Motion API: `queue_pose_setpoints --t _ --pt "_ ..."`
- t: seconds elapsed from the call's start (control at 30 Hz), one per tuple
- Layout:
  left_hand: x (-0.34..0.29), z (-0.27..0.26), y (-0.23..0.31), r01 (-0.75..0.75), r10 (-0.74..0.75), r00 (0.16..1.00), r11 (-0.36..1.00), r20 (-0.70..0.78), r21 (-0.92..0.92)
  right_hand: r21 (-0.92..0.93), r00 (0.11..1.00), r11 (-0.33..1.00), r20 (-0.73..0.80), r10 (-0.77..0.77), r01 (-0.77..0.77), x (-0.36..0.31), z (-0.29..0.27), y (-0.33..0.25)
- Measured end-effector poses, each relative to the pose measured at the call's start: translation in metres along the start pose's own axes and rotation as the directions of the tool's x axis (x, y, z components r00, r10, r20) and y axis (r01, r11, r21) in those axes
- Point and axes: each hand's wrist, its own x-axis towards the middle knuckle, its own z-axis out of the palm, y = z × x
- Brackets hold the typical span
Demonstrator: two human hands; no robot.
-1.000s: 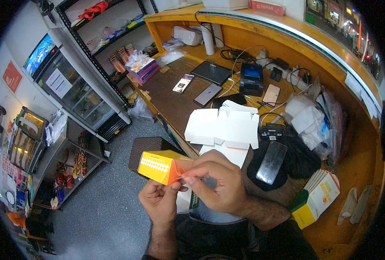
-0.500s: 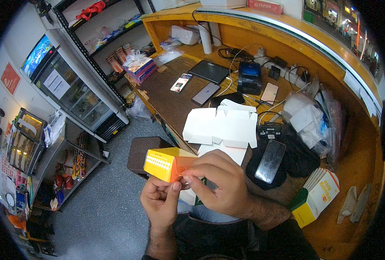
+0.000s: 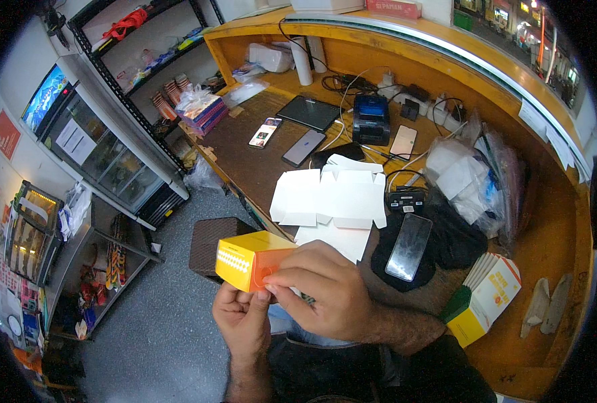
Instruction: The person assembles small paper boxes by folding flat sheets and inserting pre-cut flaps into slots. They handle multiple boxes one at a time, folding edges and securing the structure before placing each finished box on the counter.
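A small yellow and orange cardboard box with a white pattern on one side is held up in front of me. From below, my left hand grips its lower edge between thumb and fingers. My right hand pinches at the box's orange end, thumb and forefinger together. A thin curved line shows on that end by the fingertips; I cannot tell whether it is a thread or a cut edge. Beyond the hands lie unfolded white cardboard blanks on the desk.
Folded yellow, white and green cartons lie at the right. A phone rests on black cloth. Farther back are more phones, a black tablet, a small printer and cables. A brown woven stool stands beside the desk.
The view has shifted slightly, moving the surroundings left in the picture. My right fingertips have moved closer against the box's orange end, and the thin line there shows less loosely. Both hands keep their hold.
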Motion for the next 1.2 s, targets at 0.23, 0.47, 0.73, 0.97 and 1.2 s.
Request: queue_pose_setpoints --t 0.23,0.47,0.73,0.97,1.2 --pt "0.003 -0.015 -0.002 -0.012 0.01 0.999 0.999 0.041 0.033 0.125 0.997 0.991 0.063 -0.048 0.04 0.002 -0.002 0.003" --pt "-0.002 -0.024 -0.006 -0.088 0.09 0.996 0.991 -0.019 0.102 0.211 0.981 0.972 0.137 -0.136 0.105 0.0 -0.008 0.01" --pt "-0.006 -0.008 -0.009 -0.036 0.035 0.999 0.992 -0.012 -0.124 0.215 0.968 0.972 0.207 -0.141 0.095 0.002 0.001 0.009" --pt "-0.005 -0.009 -0.002 -0.189 0.235 0.969 0.906 -0.081 0.378 0.233 0.968 0.972 0.25 -0.035 -0.025 0.005 -0.007 0.019" --pt "0.024 -0.009 0.018 -0.22 0.226 0.921 0.974 -0.318 0.053 0.079 0.931 0.992 0.359 0.067 -0.102 0.009 -0.011 0.022"
